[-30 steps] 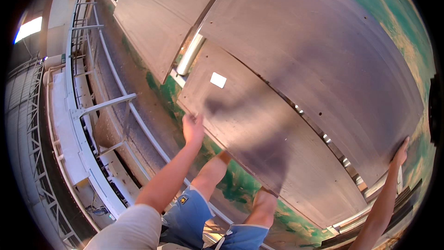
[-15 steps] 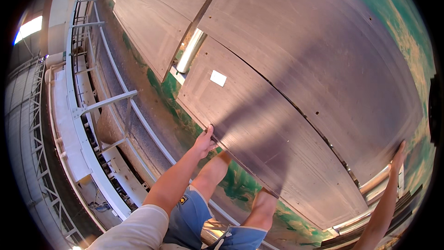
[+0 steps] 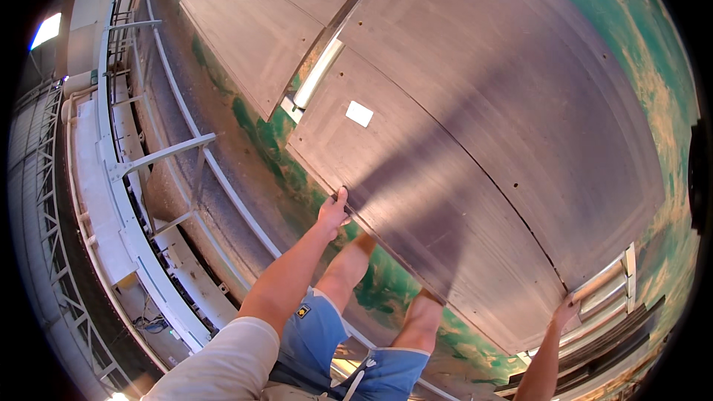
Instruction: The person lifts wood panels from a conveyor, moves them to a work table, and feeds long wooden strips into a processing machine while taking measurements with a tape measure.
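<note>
A flat brown panel [image 3: 416,186] with a white label lies in front of me. My left hand [image 3: 334,212] is closed on its near edge, the thumb on top and the other fingers partly hidden at the edge. At the right end of this panel, by the seam, my right hand [image 3: 566,310] is closed at the edge, its fingers only partly showing. A larger brown panel [image 3: 535,111], also labelled, lies directly beyond, separated by a thin dark seam.
More brown panels [image 3: 245,22] lie at the upper left. Metal rollers [image 3: 319,74] show in the gap between the panels. A grey metal railing [image 3: 167,154] and a long white-edged machine frame [image 3: 122,200] run along the left. The floor [image 3: 379,286] is green and worn.
My right hand has moved from the larger panel's right end to the nearer panel's right end by the seam. The gap between the two panels has narrowed. My left hand keeps its grip.
</note>
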Action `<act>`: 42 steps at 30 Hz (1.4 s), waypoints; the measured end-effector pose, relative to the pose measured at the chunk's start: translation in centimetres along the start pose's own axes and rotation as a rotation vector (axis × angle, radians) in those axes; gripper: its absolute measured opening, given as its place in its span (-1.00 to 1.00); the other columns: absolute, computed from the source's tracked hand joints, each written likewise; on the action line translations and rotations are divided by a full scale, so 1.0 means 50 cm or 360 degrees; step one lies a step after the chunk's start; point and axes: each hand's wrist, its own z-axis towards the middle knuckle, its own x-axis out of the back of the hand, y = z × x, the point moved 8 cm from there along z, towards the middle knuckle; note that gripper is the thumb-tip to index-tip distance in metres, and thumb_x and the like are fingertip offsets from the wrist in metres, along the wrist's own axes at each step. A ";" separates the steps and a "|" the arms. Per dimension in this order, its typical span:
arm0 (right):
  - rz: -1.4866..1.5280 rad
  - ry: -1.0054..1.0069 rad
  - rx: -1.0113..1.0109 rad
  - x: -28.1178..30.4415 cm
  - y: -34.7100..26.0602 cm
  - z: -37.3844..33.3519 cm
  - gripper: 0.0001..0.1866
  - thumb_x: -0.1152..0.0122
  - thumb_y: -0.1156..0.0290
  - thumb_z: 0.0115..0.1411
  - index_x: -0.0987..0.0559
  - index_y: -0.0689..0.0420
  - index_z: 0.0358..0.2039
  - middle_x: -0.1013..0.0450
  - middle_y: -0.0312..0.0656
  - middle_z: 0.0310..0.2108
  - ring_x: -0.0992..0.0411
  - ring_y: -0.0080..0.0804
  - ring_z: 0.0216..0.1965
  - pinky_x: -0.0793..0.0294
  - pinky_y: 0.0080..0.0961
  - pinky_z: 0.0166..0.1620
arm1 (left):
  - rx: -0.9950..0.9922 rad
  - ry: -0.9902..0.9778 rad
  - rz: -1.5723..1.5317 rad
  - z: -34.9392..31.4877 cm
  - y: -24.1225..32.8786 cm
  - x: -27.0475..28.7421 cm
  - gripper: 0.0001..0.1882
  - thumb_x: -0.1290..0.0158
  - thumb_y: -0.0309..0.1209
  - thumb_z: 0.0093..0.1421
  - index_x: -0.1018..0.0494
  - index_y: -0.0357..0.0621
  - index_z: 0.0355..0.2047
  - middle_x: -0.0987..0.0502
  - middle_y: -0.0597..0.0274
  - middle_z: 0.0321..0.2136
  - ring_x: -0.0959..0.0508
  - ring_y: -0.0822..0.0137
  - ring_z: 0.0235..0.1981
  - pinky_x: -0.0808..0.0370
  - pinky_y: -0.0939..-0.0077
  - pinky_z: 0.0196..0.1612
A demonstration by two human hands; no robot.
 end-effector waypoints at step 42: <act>0.0742 -0.0144 -0.0926 -0.258 -0.125 -0.355 0.15 0.00 -0.47 0.16 0.22 -0.02 0.49 0.09 -0.12 0.49 -0.02 -0.08 0.43 -0.14 0.09 0.29 | -0.2017 0.0839 0.1815 0.129 1.102 0.030 -0.17 0.18 0.27 0.32 -0.03 0.12 0.45 0.17 0.02 0.49 0.22 0.02 0.50 0.23 -0.17 0.44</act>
